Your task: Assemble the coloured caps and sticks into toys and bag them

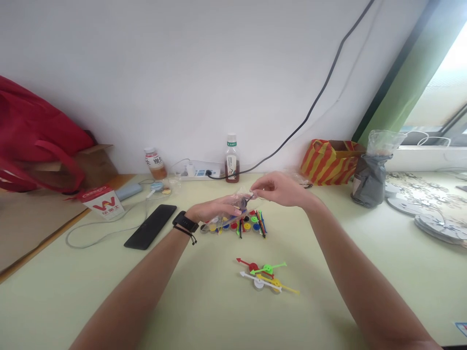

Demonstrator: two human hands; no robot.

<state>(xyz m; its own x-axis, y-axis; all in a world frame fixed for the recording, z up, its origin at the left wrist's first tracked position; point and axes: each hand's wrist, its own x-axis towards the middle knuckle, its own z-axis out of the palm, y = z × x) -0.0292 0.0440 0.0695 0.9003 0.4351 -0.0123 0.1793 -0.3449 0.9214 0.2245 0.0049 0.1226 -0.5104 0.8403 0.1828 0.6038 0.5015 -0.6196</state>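
Note:
My left hand (221,208), wearing a black wristband, is closed around a clear plastic bag (241,200) with dark and blue pieces inside. My right hand (279,188) pinches at the bag's upper right edge, thumb and fingertips together. Whether a small piece is also between those fingertips cannot be made out. Under the bag lie rows of coloured round discs (233,226) and several loose arrows (261,224), partly hidden by my left hand and the bag. Closer to me sit arrow spinners on round bases: a red one (253,267), a green one (268,268), a white one (259,283) and a yellow one (277,284).
A black phone-like slab (150,227) and a white cable lie left. Bottles (232,160) (155,164), a power strip (200,170) and a black cord line the wall. A striped bag (328,163), a grey pouch (369,180) and stacked discs (440,228) stand right.

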